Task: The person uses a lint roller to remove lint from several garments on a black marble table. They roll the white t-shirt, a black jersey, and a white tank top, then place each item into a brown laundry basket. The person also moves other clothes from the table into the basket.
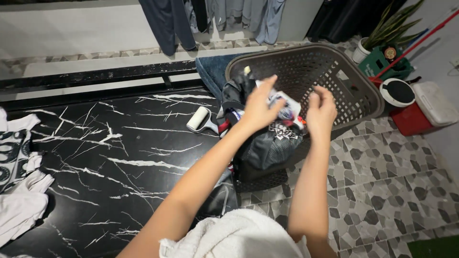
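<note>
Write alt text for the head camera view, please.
Both hands, left hand and right hand, lift a white printed garment from dark clothes in a tilted grey laundry basket. A lint roller lies on the black marbled table.

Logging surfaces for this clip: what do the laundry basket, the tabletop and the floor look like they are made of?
Laundry basket: brown moulded plastic by the look, matte, with a regular grid of holes in its walls. Tabletop: glossy black with white veins, marble or a marble-look surface; the picture cannot settle which. Floor: grey tiles patterned like irregular stones, with straight joints between them, probably ceramic.
</note>
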